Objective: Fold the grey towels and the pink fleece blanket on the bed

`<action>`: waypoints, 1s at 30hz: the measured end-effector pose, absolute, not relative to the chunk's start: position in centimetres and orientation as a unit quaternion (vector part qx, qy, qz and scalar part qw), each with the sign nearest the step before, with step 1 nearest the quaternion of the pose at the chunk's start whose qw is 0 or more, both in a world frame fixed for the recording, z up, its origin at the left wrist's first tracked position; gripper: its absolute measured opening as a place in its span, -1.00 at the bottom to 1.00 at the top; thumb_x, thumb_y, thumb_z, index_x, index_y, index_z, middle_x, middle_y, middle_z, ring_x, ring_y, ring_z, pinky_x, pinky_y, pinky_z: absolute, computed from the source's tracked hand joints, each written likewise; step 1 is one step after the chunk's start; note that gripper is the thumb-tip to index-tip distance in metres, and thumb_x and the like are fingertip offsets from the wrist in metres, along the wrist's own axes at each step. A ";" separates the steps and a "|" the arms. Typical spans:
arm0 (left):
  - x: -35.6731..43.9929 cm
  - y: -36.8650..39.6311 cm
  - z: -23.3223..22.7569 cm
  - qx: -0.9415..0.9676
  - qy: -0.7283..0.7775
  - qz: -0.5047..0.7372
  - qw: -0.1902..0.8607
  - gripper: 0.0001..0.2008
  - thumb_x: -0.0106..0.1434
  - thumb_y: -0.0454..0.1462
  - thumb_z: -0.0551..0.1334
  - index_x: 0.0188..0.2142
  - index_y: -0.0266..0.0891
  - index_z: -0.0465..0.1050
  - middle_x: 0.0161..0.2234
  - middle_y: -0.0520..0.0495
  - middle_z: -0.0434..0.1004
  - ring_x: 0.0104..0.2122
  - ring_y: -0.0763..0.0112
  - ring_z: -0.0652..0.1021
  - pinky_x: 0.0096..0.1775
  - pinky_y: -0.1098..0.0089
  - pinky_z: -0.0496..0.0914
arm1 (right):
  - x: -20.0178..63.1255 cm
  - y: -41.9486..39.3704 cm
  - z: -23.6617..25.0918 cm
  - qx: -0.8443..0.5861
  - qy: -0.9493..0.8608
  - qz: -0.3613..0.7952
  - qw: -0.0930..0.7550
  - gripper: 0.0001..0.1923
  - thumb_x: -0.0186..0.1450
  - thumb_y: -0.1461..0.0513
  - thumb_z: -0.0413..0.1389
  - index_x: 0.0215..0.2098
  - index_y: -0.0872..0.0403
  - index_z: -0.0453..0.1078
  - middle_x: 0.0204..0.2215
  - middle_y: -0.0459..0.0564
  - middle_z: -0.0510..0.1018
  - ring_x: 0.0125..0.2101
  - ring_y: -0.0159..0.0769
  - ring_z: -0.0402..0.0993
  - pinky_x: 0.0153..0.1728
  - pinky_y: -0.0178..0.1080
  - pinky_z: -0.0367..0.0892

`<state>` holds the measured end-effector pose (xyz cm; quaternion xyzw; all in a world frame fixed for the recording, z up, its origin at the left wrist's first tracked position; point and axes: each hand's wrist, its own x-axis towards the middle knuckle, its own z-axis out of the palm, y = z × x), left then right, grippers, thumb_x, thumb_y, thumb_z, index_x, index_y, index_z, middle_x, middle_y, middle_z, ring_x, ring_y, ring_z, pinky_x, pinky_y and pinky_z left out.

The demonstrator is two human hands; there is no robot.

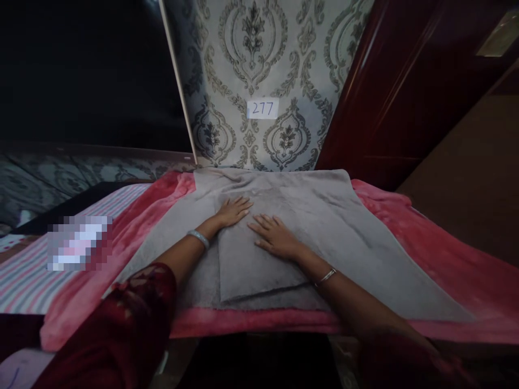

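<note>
A folded grey cloth (259,273), soft like a towel, lies on a larger grey cloth (377,259) spread across the surface. My left hand (234,210) rests flat near the folded cloth's far left part, fingers stretched out. Palm down, my right hand (276,236) presses on the middle of the same folded cloth with its fingers apart. Neither hand grips anything. Under the grey layers, a pink-red blanket (438,243) shows along both sides and the near edge.
To the left lies a striped cloth (36,270) with a blurred-out item (79,243) on it. A large dark screen (85,75) stands behind at left. A paper label reading 277 (263,108) is on the patterned wall. A dark red door (389,81) is at right.
</note>
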<state>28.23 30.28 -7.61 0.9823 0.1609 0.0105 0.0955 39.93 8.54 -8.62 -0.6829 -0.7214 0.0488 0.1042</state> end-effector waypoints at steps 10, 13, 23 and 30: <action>28.1 30.3 -9.0 0.983 0.150 0.032 0.105 -0.43 0.46 0.00 -0.18 0.40 0.05 0.07 0.46 0.00 -0.06 0.44 0.12 -0.05 0.34 -0.16 -0.18 | 36.2 -0.7 -9.6 -0.616 -0.769 0.134 0.104 -0.32 0.47 -0.10 -0.05 0.47 -0.19 -0.11 0.46 -0.07 -0.15 0.44 -0.03 -0.41 0.37 0.22 -0.33; 28.0 30.1 -9.1 0.982 0.149 0.040 0.112 -0.43 0.46 -0.01 -0.18 0.39 0.04 0.09 0.46 -0.01 -0.06 0.44 0.13 -0.04 0.35 -0.16 -0.20 | 35.8 -1.9 -8.9 -0.602 -0.767 0.180 0.128 -0.36 0.48 -0.13 -0.09 0.45 -0.20 -0.01 0.45 -0.08 -0.05 0.44 -0.03 -0.35 0.38 0.22 -0.30; 27.8 31.3 -9.8 0.973 0.136 0.057 0.177 -0.46 0.47 -0.07 -0.16 0.37 0.01 0.14 0.45 0.00 -0.02 0.44 0.21 -0.05 0.35 -0.11 -0.24 | 33.0 8.2 -7.5 -0.613 -0.773 0.103 0.131 -0.47 0.53 0.04 -0.11 0.41 -0.05 0.14 0.43 0.03 0.02 0.43 -0.03 -0.20 0.36 0.17 -0.15; 27.9 31.2 -10.0 0.974 0.131 0.064 0.175 -0.47 0.46 -0.11 -0.13 0.35 -0.02 0.19 0.44 -0.01 0.01 0.44 0.20 -0.04 0.36 -0.09 -0.23 | 30.8 5.8 -8.7 -0.551 -0.820 0.134 0.078 -0.44 0.50 -0.03 -0.06 0.43 -0.19 0.06 0.45 -0.14 -0.06 0.44 -0.09 -0.40 0.38 0.19 -0.40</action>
